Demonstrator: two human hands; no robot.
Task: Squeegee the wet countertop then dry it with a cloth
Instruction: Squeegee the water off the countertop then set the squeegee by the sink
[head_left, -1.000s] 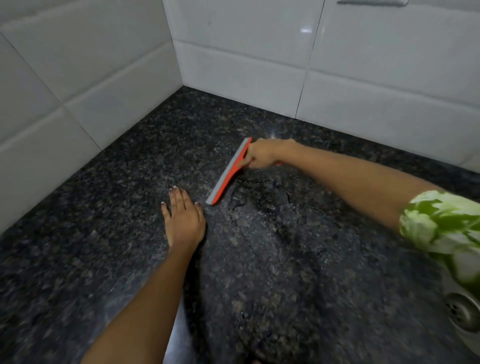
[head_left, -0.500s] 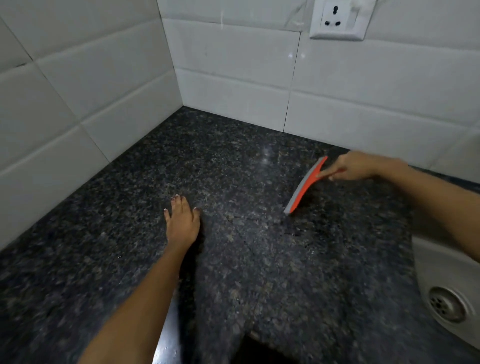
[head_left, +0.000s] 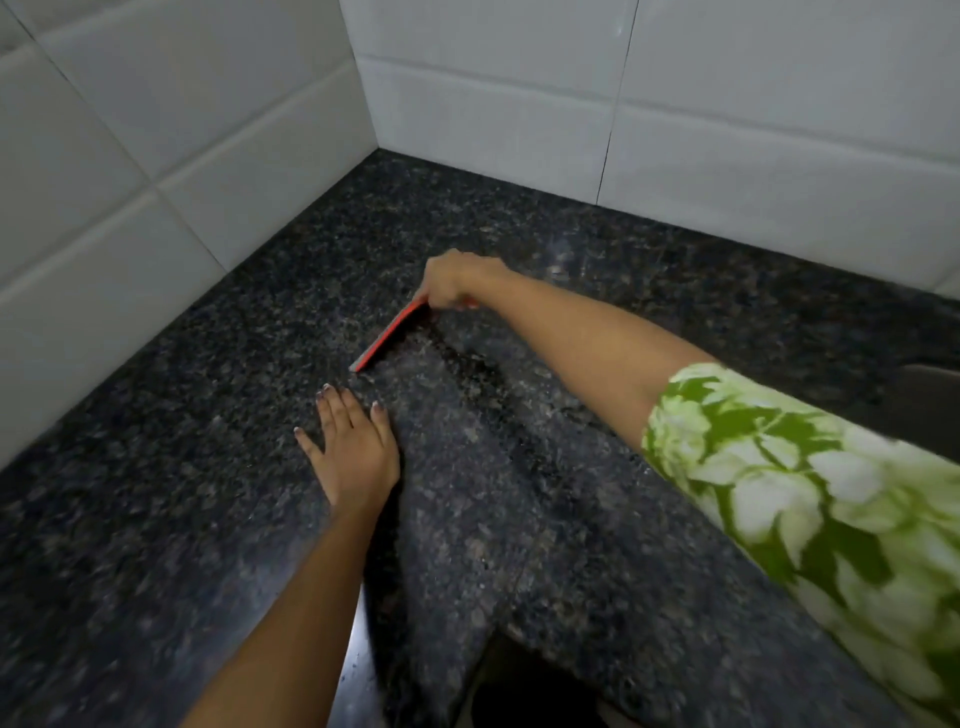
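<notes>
At the left and far sides, white wall tiles (head_left: 156, 156) meet in a corner above the dark speckled countertop (head_left: 156, 493). Left of centre, the left hand (head_left: 353, 447) lies flat on the stone, fingers spread and holding nothing, bracing the body. Just beyond its fingertips, near but apart, is the low end of the red squeegee (head_left: 389, 335), whose blade runs diagonally up to the right hand (head_left: 457, 283), which is closed around the handle at the far end. The blade edge looks pressed to the stone, though contact along its whole length cannot be confirmed. To the right of the blade the surface looks slick and patchy, likely the remaining water. A green floral sleeve (head_left: 805, 493) fills the near right.

Risks: an uneven tilt could leave streaks, and a pull toward the near side could run the blade into the left fingers. No cloth is in view, so drying is not yet started.
</notes>
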